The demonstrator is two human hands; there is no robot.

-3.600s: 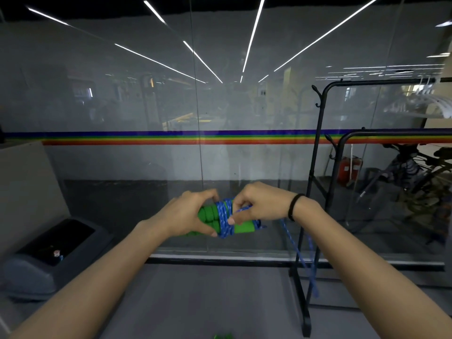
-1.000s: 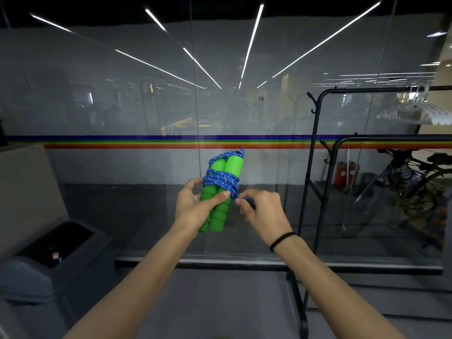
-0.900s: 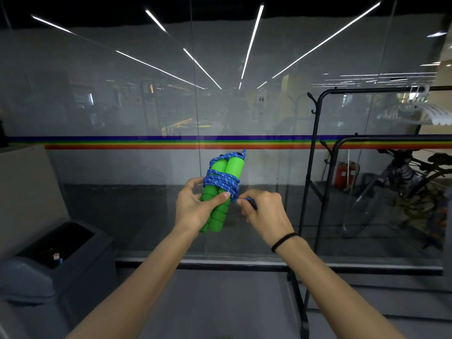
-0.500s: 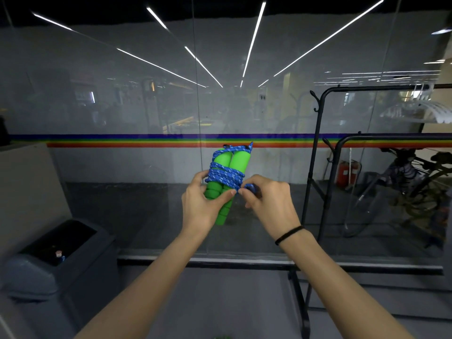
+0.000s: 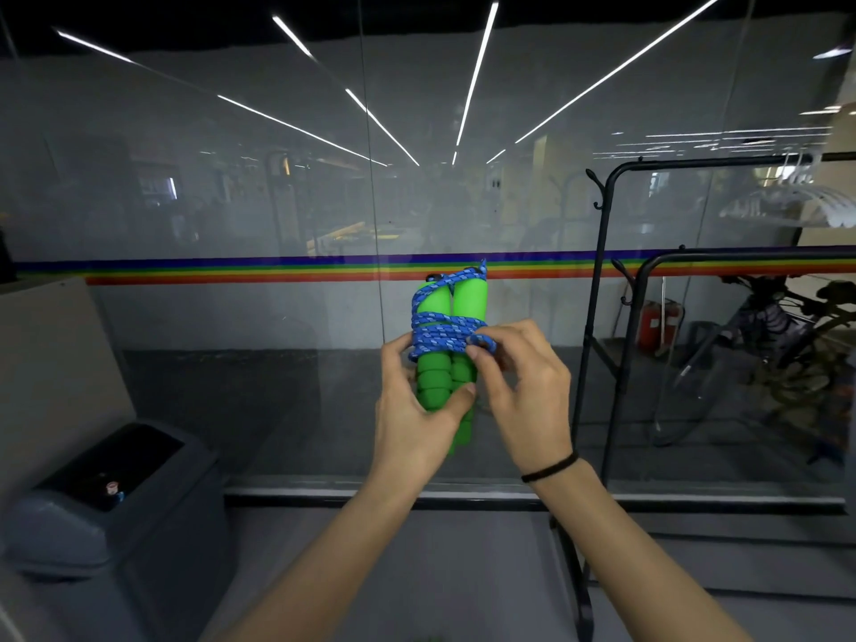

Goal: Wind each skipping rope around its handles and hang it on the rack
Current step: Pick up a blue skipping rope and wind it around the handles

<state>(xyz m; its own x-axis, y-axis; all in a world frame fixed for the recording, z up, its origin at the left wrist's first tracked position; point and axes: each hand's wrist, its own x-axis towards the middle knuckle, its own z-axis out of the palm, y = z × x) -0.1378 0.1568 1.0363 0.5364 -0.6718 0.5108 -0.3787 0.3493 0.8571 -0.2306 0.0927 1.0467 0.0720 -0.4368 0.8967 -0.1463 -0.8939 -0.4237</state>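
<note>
Two green foam handles point(image 5: 468, 303) of a skipping rope stand upright side by side, bound by several turns of blue rope point(image 5: 444, 333). My left hand point(image 5: 417, 410) grips the lower part of the handles, thumb across the front. My right hand point(image 5: 523, 391) pinches the loose end of the blue rope at the right side of the windings. The black metal rack point(image 5: 602, 271) stands to the right, with a hook near its top corner, apart from the bundle.
A glass wall point(image 5: 231, 201) with a rainbow stripe is right ahead. A grey bin point(image 5: 116, 502) sits low on the left. Behind the glass on the right stand a bicycle point(image 5: 764, 354) and white hangers point(image 5: 787, 201).
The handles went from lying sideways to standing upright, and the dangling rope has been wound up. Over the last second the bundle rose slightly and my right hand closed in on the windings.
</note>
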